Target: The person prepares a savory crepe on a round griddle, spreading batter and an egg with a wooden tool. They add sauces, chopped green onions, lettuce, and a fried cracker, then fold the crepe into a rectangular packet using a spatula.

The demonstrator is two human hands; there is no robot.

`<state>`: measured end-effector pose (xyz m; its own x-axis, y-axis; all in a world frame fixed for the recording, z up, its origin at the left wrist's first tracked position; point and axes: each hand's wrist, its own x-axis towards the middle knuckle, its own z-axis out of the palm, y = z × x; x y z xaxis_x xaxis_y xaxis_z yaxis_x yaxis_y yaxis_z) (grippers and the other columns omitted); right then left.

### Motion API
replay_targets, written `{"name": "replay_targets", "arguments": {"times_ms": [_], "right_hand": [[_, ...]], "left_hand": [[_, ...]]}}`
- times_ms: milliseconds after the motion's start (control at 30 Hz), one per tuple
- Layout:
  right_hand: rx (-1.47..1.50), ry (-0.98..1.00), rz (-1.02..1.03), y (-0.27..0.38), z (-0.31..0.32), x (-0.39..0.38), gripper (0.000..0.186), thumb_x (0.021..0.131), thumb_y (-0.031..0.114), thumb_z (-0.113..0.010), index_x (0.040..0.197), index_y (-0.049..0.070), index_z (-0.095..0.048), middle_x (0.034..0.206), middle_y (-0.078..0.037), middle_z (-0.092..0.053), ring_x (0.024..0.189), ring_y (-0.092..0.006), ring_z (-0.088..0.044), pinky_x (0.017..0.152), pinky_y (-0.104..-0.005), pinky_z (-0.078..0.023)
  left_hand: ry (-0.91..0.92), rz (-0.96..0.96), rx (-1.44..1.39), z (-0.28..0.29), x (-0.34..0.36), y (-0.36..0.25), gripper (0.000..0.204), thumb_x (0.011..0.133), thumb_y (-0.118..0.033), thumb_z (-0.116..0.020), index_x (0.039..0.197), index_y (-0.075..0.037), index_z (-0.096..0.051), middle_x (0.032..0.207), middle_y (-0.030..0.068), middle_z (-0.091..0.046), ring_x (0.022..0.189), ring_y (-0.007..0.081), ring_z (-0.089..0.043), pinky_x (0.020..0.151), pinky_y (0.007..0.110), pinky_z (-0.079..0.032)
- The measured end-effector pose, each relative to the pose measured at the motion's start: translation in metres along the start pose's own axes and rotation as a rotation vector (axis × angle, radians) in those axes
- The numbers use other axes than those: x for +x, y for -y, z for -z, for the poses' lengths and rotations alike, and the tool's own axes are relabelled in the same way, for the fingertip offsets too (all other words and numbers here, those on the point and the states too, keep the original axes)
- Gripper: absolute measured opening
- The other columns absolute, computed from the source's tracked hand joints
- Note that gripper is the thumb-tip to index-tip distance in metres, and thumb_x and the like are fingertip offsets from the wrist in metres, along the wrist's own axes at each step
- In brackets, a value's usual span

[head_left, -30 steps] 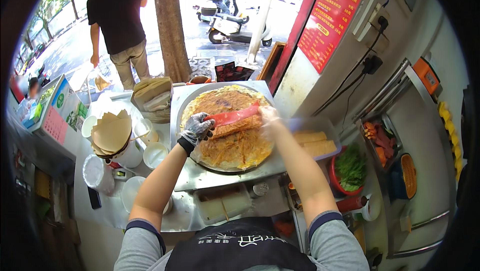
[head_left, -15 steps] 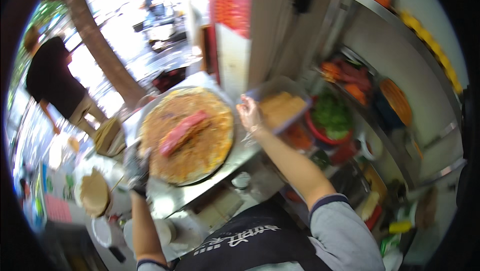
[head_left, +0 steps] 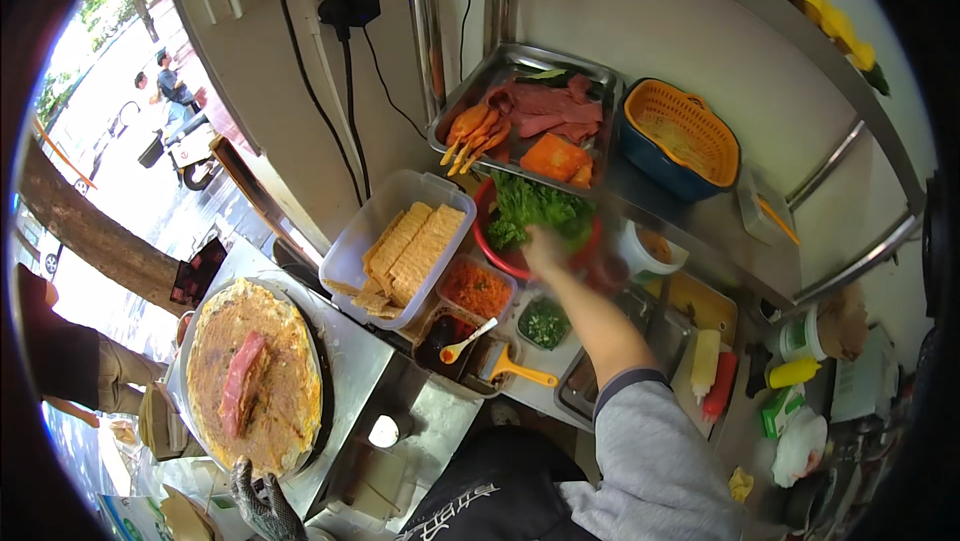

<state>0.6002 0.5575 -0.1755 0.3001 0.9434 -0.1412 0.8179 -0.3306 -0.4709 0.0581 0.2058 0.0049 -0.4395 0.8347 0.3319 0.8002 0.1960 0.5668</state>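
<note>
A large round crepe (head_left: 215,381) lies on the round griddle (head_left: 325,403) at the left, with a strip of pink meat (head_left: 241,384) across its middle. Beside the crepe's near edge is my left hand (head_left: 262,506) in a dark patterned glove, fingers apart and holding nothing; whether it touches the rim I cannot tell. My right hand (head_left: 546,253) reaches into the green lettuce (head_left: 540,209) in a red bowl (head_left: 484,203). Leaves and blur hide its fingers, so its grip does not show.
Around the bowl stand a plastic bin (head_left: 345,231) of crisp flat crackers, shredded carrot (head_left: 476,287), chopped greens (head_left: 543,323), and a sauce tub with a spoon (head_left: 468,339) and orange brush (head_left: 524,373). Behind are a meat tray (head_left: 610,81) and orange basket (head_left: 690,101). A person (head_left: 75,366) stands outside.
My view has swung to the right. My right hand has moved from beside the cracker bin into the lettuce bowl. My left hand stays by the crepe, now at its near edge.
</note>
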Motion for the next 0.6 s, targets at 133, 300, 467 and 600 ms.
{"name": "replay_targets", "arguments": {"times_ms": [133, 300, 467, 600], "right_hand": [[-0.314, 0.024, 0.244, 0.021, 0.007, 0.004, 0.056, 0.082, 0.02, -0.071, 0.134, 0.015, -0.053, 0.14, -0.01, -0.049, 0.13, -0.0316, -0.044, 0.108, -0.0421, -0.039], [-0.188, 0.088, 0.118, 0.03, 0.01, 0.011, 0.047, 0.081, 0.016, -0.072, 0.125, 0.013, -0.057, 0.136, -0.013, -0.051, 0.128, -0.0341, -0.046, 0.101, -0.0441, -0.043], [1.208, -0.456, -0.22, 0.008, -0.011, 0.025, 0.045, 0.089, 0.028, -0.065, 0.127, 0.008, -0.054, 0.123, -0.017, -0.061, 0.102, -0.0341, -0.063, 0.085, -0.0444, -0.05], [-0.079, 0.136, 0.064, 0.007, 0.027, 0.01, 0.062, 0.092, 0.04, -0.059, 0.141, 0.004, -0.045, 0.128, -0.029, -0.055, 0.121, -0.0386, -0.054, 0.089, -0.049, -0.05]], "left_hand": [[0.052, -0.016, 0.008, -0.022, -0.005, -0.03, 0.039, 0.089, -0.004, -0.063, 0.128, 0.0, -0.058, 0.13, 0.0163, -0.058, 0.119, 0.027, -0.056, 0.087, 0.033, -0.05], [0.071, -0.064, 0.01, -0.045, -0.009, -0.096, 0.034, 0.088, -0.004, -0.063, 0.122, -0.001, -0.06, 0.13, 0.0179, -0.057, 0.119, 0.0299, -0.055, 0.088, 0.037, -0.051], [0.091, -0.078, -0.074, -0.062, -0.013, -0.124, 0.036, 0.087, -0.008, -0.066, 0.122, -0.001, -0.062, 0.13, 0.0186, -0.057, 0.117, 0.0312, -0.057, 0.092, 0.036, -0.049], [0.145, -0.062, -0.22, -0.076, -0.02, -0.142, 0.038, 0.085, -0.006, -0.068, 0.122, 0.0, -0.06, 0.13, 0.0208, -0.055, 0.111, 0.0299, -0.061, 0.087, 0.035, -0.051]]}}
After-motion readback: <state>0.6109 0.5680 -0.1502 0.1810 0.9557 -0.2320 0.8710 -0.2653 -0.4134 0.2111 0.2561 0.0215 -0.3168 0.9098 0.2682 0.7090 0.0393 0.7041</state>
